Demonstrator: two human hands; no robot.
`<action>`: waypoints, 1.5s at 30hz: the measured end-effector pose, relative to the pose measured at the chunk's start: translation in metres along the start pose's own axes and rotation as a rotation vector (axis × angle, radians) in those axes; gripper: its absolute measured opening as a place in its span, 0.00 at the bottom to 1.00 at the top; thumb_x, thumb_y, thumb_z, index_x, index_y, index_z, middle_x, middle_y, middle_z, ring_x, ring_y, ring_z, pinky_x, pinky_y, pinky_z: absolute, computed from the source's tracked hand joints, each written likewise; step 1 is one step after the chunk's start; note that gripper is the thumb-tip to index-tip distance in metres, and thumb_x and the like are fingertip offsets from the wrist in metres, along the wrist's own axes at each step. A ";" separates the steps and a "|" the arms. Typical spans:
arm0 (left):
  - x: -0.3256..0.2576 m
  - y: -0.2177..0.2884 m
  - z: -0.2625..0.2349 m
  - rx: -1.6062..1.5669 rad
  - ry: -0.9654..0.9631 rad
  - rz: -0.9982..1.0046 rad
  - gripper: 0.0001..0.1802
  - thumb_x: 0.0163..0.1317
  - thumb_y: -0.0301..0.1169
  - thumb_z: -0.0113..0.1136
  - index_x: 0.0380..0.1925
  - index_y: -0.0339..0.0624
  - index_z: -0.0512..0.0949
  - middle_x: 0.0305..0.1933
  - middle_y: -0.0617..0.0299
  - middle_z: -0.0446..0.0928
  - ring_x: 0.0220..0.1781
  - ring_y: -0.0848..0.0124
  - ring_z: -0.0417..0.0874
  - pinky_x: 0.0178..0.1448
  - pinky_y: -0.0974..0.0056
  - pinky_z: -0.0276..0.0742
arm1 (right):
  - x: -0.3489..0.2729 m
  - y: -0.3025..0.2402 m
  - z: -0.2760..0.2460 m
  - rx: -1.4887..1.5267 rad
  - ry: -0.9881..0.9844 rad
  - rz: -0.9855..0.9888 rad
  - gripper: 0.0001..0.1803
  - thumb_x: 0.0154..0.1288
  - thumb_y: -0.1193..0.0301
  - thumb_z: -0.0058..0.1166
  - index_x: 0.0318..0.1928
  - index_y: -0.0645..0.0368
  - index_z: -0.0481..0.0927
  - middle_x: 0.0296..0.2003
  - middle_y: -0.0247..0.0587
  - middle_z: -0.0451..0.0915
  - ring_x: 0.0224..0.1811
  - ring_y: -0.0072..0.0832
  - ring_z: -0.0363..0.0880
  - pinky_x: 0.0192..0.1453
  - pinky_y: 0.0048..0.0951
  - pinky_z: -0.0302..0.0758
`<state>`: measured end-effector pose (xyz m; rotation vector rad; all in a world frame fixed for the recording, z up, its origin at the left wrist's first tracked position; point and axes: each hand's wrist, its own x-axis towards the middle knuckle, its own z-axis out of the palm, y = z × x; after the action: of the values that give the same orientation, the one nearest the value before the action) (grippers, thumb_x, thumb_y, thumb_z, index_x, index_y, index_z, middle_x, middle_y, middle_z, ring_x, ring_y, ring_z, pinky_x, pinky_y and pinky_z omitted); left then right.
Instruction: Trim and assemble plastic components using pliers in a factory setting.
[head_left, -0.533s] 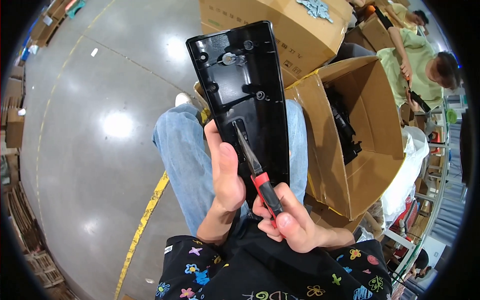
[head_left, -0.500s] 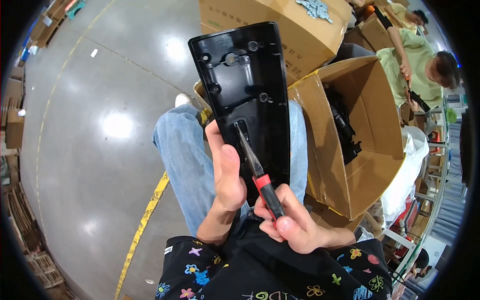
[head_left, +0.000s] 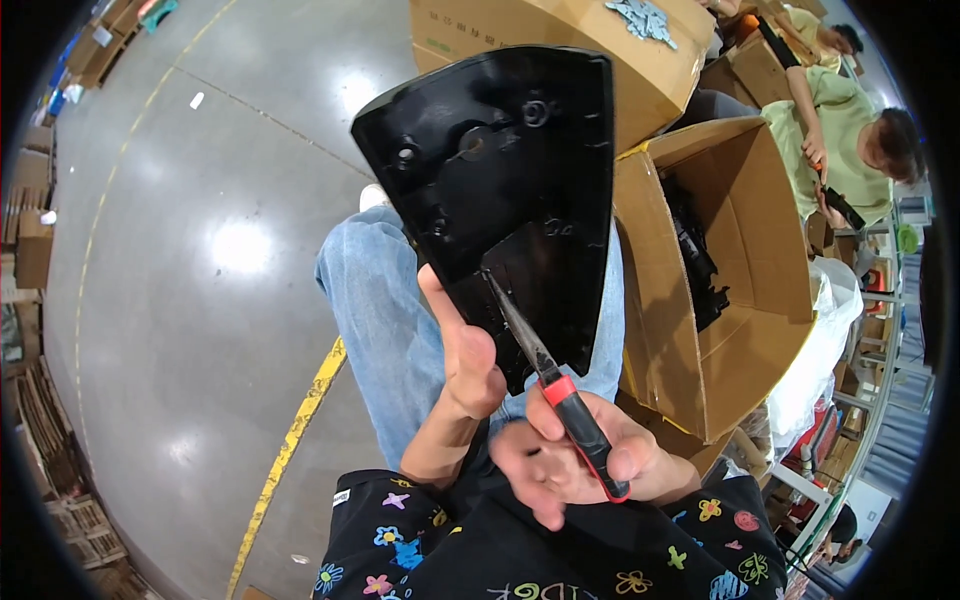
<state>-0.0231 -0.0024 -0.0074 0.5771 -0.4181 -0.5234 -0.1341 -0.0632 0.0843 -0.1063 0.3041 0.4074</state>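
Observation:
My left hand (head_left: 472,370) grips a black molded plastic panel (head_left: 510,190) by its lower left edge, with the thumb side toward me. The panel is held tilted over my lap, its inner face with round screw posts and ribs turned up. My right hand (head_left: 590,450) holds long-nose pliers (head_left: 578,425) with red and black handles, pinched along the thumb, while other fingers spread loosely. The metal jaws point up at the lower part of the panel; whether they touch it I cannot tell. A small dark spot shows by the right palm, too small to name.
An open cardboard box (head_left: 740,350) with black plastic parts (head_left: 700,260) stands at my right. Behind it, a closed carton (head_left: 560,25) bears a heap of grey pieces (head_left: 642,20). A co-worker (head_left: 840,130) in light green sits at the far right. Yellow tape (head_left: 290,450) marks the floor.
The panel has tipped and shifted slightly right, its far end swinging wider into view. The pliers have drawn back toward me and right, and my right fingers have loosened from around the handles.

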 end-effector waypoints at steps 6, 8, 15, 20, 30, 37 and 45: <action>0.007 -0.008 0.003 -0.453 -0.219 0.083 0.58 0.45 0.76 0.48 0.54 0.27 0.62 0.48 0.48 0.72 0.44 0.62 0.78 0.47 0.59 0.77 | 0.003 -0.004 -0.013 0.397 -0.216 0.075 0.39 0.66 0.69 0.51 0.69 0.65 0.44 0.22 0.38 0.71 0.13 0.20 0.66 0.12 0.18 0.66; -0.006 0.008 -0.001 -0.278 -0.108 -0.090 0.59 0.45 0.76 0.49 0.56 0.28 0.61 0.49 0.48 0.72 0.45 0.62 0.78 0.47 0.59 0.77 | 0.004 -0.006 -0.015 0.291 -0.146 0.069 0.33 0.69 0.67 0.48 0.67 0.67 0.50 0.20 0.37 0.69 0.12 0.18 0.62 0.12 0.17 0.62; -0.019 0.011 -0.028 0.377 0.129 -0.015 0.46 0.60 0.61 0.46 0.62 0.33 0.48 0.58 0.51 0.62 0.57 0.66 0.66 0.61 0.62 0.61 | 0.005 -0.015 0.012 -0.804 0.305 -0.182 0.19 0.65 0.75 0.49 0.56 0.66 0.66 0.22 0.42 0.74 0.16 0.20 0.69 0.18 0.20 0.63; -0.007 0.019 -0.017 0.553 0.198 0.136 0.39 0.66 0.57 0.41 0.60 0.33 0.49 0.56 0.52 0.62 0.55 0.70 0.64 0.61 0.64 0.58 | 0.009 -0.037 0.009 -2.106 0.420 -0.749 0.23 0.55 0.78 0.58 0.52 0.68 0.70 0.26 0.50 0.79 0.24 0.43 0.80 0.24 0.32 0.75; 0.005 0.027 -0.018 0.612 0.152 0.188 0.38 0.67 0.55 0.42 0.60 0.32 0.49 0.56 0.54 0.61 0.57 0.69 0.64 0.63 0.63 0.57 | 0.011 -0.078 0.042 -3.129 0.426 -0.858 0.32 0.43 0.79 0.60 0.55 0.56 0.75 0.29 0.37 0.73 0.29 0.30 0.75 0.28 0.29 0.72; 0.008 0.028 -0.020 0.139 0.127 0.097 0.38 0.68 0.55 0.40 0.64 0.37 0.46 0.60 0.42 0.64 0.58 0.55 0.73 0.61 0.55 0.70 | 0.021 -0.069 0.013 -2.119 0.412 -0.823 0.31 0.46 0.76 0.66 0.54 0.63 0.71 0.37 0.44 0.74 0.36 0.36 0.75 0.37 0.27 0.73; 0.002 0.029 -0.001 0.166 0.210 -0.014 0.43 0.65 0.62 0.36 0.63 0.32 0.59 0.59 0.46 0.69 0.57 0.60 0.75 0.57 0.57 0.73 | 0.034 -0.040 -0.034 -1.563 0.496 -0.925 0.32 0.49 0.74 0.68 0.54 0.66 0.67 0.38 0.37 0.75 0.36 0.18 0.71 0.41 0.22 0.72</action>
<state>-0.0111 0.0180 0.0095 0.7871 -0.2590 -0.4385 -0.0972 -0.0923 0.0433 -1.8265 0.3231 -0.4098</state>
